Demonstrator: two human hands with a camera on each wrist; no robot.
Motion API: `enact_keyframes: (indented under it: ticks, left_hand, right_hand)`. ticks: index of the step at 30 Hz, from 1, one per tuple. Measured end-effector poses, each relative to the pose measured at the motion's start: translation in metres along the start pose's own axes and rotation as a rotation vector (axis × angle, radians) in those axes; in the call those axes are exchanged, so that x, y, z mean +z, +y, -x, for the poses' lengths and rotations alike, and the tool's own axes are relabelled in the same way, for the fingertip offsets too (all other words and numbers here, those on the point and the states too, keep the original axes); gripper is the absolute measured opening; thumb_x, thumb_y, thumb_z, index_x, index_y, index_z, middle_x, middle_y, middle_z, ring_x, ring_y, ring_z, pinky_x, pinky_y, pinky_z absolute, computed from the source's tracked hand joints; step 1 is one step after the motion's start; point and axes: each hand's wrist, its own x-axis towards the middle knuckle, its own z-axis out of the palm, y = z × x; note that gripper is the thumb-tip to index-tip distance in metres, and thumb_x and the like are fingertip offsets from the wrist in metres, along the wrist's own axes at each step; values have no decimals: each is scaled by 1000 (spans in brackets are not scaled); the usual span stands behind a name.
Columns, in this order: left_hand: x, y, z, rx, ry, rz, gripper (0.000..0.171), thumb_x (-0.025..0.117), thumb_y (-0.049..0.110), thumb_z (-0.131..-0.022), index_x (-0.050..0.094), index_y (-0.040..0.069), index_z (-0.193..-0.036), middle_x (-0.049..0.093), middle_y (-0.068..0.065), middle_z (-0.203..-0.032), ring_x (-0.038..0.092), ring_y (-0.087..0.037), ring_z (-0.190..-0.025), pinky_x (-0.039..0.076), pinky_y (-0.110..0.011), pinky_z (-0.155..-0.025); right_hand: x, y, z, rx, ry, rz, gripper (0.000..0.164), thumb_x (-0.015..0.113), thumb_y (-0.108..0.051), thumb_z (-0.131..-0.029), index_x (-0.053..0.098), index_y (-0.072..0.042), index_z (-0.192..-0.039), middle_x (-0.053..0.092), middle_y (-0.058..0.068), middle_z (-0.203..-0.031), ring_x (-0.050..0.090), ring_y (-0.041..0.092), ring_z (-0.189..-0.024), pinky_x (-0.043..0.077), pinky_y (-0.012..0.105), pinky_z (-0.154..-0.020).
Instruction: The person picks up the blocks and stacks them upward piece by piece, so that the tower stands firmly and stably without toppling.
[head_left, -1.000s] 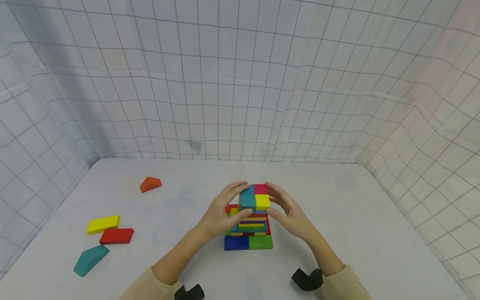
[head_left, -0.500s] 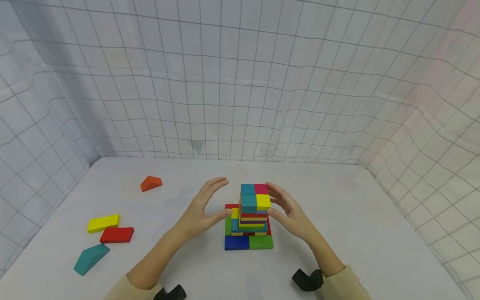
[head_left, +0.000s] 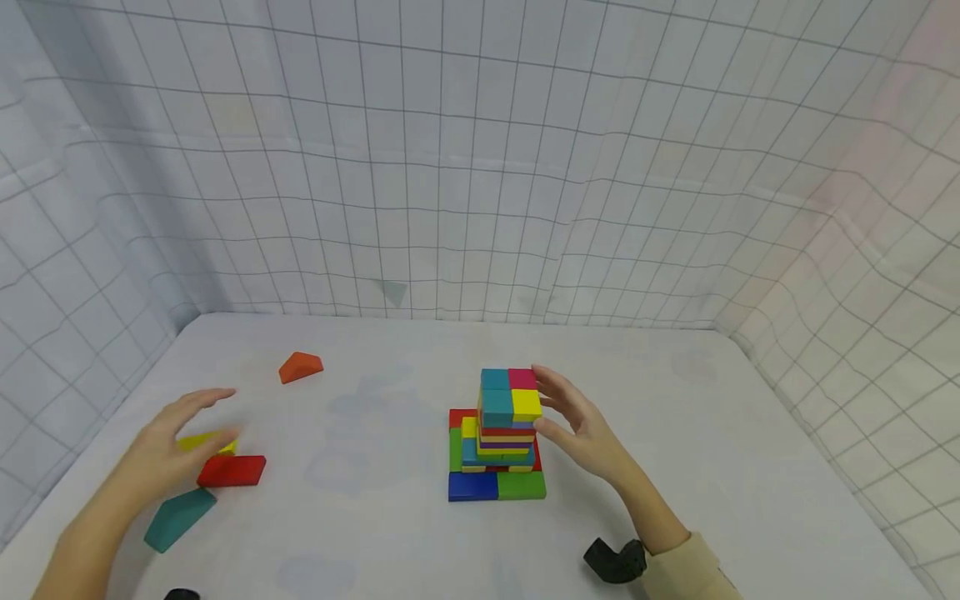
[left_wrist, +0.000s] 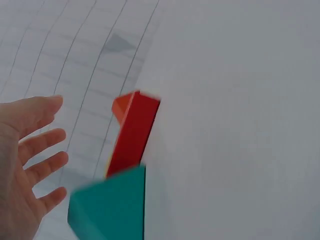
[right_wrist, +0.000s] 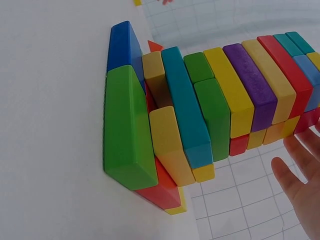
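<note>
A tower of stacked coloured wooden blocks (head_left: 507, 437) stands upright on the table, broad at the base and narrow above. Teal, crimson and yellow pieces top it. My right hand (head_left: 587, 433) stays at the tower's upper right side, thumb and fingers spread, fingertips right at the top blocks; the right wrist view shows those fingers loosely extended. Far to the left, my left hand (head_left: 161, 454) hovers over loose blocks with its fingers apart and nothing held. It partly covers a yellow block (head_left: 193, 442). Beside it lie a red block (head_left: 232, 472) and a teal angled block (head_left: 178, 521).
An orange angled block (head_left: 300, 367) lies farther back on the left of the white table (head_left: 375, 542). Grid-patterned white sheets (head_left: 465, 167) rise behind the table and along both sides. A black wrist mount (head_left: 615, 560) sits by the right sleeve.
My left hand has let go of the tower's top and swung far left to the loose blocks. The right hand has kept its place by the tower, which stands unmoved.
</note>
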Motion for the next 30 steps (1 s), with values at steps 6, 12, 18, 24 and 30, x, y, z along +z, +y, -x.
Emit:
enact_keyframes:
  ticks: [6,12,18,24,30]
  left_hand:
    - [-13,-53,21,-74,-50,-48,44,62,23,-87,49,3,-125,32,39,-106,34,13,-94,40,-24,-89]
    - [-10,-64,24,-58,-57,-116,41,67,25,-83,58,1,-115,55,12,-112,33,17,-92,25,2,-67]
    - [-8,-64,24,-153,-85,-136,48,63,28,-86,54,-4,-120,49,-30,-119,40,-39,-100,41,-58,-83]
    - [-11,-48,18,-170,41,-68,49,65,31,-85,55,1,-122,54,-3,-115,42,-15,-100,41,-59,-80]
    - [-3,7,-9,-21,151,29,41,69,23,-82,59,8,-119,46,28,-104,40,5,-90,38,-2,-65]
  right_hand:
    - [0,0,1,2,6,7,58,55,-2,-88,31,-6,-141,34,11,-144,40,24,-125,35,54,-96]
    - [0,1,1,-3,9,15,58,56,-2,-88,31,-6,-140,34,10,-143,41,24,-124,37,51,-96]
    - [0,-1,1,-4,6,11,58,55,-1,-88,31,-6,-140,35,10,-143,41,23,-125,38,45,-98]
    - [0,-2,0,4,4,10,58,55,-1,-88,31,-6,-141,35,10,-143,40,22,-125,38,46,-98]
    - [1,-2,0,5,5,9,58,56,-3,-88,31,-5,-141,35,10,-143,40,24,-125,37,48,-98]
